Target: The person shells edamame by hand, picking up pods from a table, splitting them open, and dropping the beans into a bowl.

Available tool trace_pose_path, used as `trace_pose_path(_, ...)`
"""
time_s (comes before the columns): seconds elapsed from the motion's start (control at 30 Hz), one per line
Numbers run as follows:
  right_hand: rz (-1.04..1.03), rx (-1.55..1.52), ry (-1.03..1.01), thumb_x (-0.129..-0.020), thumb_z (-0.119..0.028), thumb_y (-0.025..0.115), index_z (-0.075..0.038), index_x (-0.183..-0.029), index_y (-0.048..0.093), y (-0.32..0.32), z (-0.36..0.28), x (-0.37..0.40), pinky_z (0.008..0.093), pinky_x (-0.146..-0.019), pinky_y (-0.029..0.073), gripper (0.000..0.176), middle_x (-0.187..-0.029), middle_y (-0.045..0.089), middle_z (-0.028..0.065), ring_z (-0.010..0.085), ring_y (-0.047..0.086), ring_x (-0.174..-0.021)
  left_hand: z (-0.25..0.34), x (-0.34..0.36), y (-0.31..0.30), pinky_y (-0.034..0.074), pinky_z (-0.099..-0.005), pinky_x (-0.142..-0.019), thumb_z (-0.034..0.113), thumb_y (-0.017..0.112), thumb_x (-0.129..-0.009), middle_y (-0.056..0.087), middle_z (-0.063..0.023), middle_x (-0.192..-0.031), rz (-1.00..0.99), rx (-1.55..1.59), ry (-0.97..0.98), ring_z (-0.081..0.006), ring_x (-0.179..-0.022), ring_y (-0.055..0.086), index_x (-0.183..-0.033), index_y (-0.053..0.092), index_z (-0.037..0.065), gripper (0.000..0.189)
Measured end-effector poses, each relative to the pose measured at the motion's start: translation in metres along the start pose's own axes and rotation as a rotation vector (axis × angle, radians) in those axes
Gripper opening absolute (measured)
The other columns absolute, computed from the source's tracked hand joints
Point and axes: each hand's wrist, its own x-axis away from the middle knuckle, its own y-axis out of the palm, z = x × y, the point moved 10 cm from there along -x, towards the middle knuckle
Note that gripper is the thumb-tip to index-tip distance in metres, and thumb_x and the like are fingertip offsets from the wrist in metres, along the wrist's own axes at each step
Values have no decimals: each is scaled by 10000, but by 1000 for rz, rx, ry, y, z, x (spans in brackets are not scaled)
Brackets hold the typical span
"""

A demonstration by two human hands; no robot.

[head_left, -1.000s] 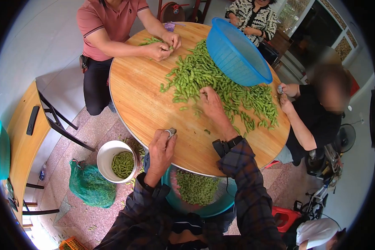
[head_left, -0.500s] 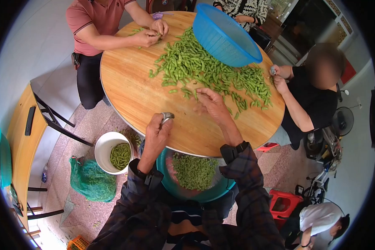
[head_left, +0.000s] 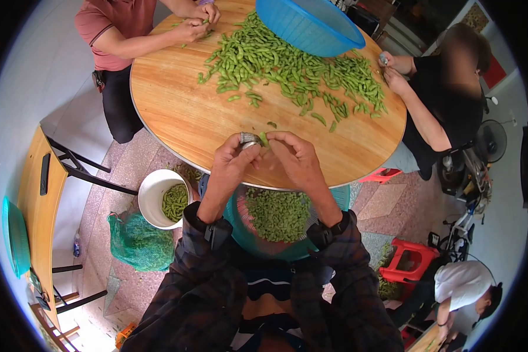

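Over the near edge of the round wooden table [head_left: 176, 105], my two hands meet around one green edamame pod [head_left: 263, 139]. My right hand [head_left: 302, 161] pinches the pod between its thumb and fingers. My left hand [head_left: 227, 161] is closed, with a small silvery metal piece [head_left: 250, 139] at its fingertips, against the pod's left side. Just beyond lies a single pod [head_left: 271, 124]. A large heap of edamame pods [head_left: 264, 56] spreads over the far half of the table. Below my hands, a teal basin [head_left: 342, 198] holds shelled green beans [head_left: 278, 217].
A blue basket [head_left: 311, 29] tilts over the heap. Left on the floor are a white bucket [head_left: 149, 196] with pods and a green mesh bag [head_left: 141, 240]. People sit left and right; another bends by a red stool [head_left: 408, 258]. A side table [head_left: 41, 217] stands left.
My right hand has drawn back from the heap with a pod to my left hand, which moved slightly right and up in view. The view has tilted downward.
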Motion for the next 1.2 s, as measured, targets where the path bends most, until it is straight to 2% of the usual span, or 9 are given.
trace_pose_path(0.07, 51, 191, -160, -1014, -132, 615, 60, -1187, 648, 2, -19, 9, 283, -658, 555, 261, -995, 681, 94, 160, 682, -780, 1, 3, 3, 506, -261, -743, 84, 628, -998, 659, -47, -884, -14, 20, 0, -128, -793, 621, -1131, 635, -7, 161)
trace_pose_path(0.1, 56, 186, -158, -1014, -132, 615, 60, -1187, 648, 4, -23, 12, 283, -658, 555, 261, -995, 681, 94, 160, 682, -780, 4, 6, 5, 506, -254, -733, 80, 629, -1000, 657, -44, -887, -6, 33, -7, -117, -796, 616, -1109, 629, -4, 138)
trace_pose_path(0.17, 83, 461, -321, -982, -94, 634, 49, -1187, 654, 11, -44, 22, 306, -682, 557, 250, -997, 674, 113, 169, 670, -790, 3, 11, 6, 506, -247, -723, 75, 631, -1002, 654, -40, -889, 1, 40, -20, -106, -798, 611, -1088, 623, -2, 116)
trace_pose_path(0.3, 100, 460, -286, -973, -83, 646, 37, -1204, 651, 6, -37, 29, 317, -723, 561, 260, -1020, 685, 121, 168, 673, -846, 6, 20, 10, 524, -254, -733, 62, 627, -1002, 659, -55, -922, -27, 16, -11, -119, -818, 625, -1131, 601, -5, 149)
trace_pose_path(0.37, 111, 202, -150, -979, -76, 640, 37, -1208, 644, 1, -26, 31, 304, -755, 560, 255, -1038, 688, 121, 160, 676, -885, 12, 24, 14, 531, -257, -736, 58, 625, -1001, 660, -60, -934, -28, 10, -15, -123, -822, 629, -1150, 592, -6, 165)
trace_pose_path(0.5, 94, 106, -146, -984, -65, 631, 39, -1209, 636, 1, -23, 39, 294, -779, 557, 248, -1057, 688, 124, 155, 678, -926, 16, 31, 19, 538, -264, -736, 49, 618, -1002, 661, -63, -946, -46, 27, -46, -127, -823, 632, -1184, 580, -9, 194)
trace_pose_path(0.77, 105, 287, -296, -972, -44, 632, 41, -1189, 640, 5, -44, 49, 311, -716, 558, 233, -977, 660, 142, 223, 681, -835, 17, 35, 23, 544, -269, -733, 50, 628, -999, 682, -73, -964, -105, 10, -40, -135, -838, 645, -1217, 607, -24, 231)
trace_pose_path(0.87, 106, 323, -260, -976, -28, 618, 59, -1160, 653, 6, -47, 51, 312, -760, 528, 207, -984, 678, 147, 235, 687, -887, 15, 36, 22, 545, -266, -728, 45, 630, -996, 683, -71, -969, -108, -11, -36, -132, -834, 645, -1213, 619, -29, 229)
trace_pose_path(1.2, 140, 318, -308, -968, -14, 627, 54, -1155, 660, 5, -49, 55, 314, -730, 525, 202, -941, 668, 145, 224, 683, -843, 21, 38, 27, 532, -245, -715, 34, 625, -999, 662, -49, -934, -112, -57, -10, -119, -794, 633, -1196, 638, -25, 207)
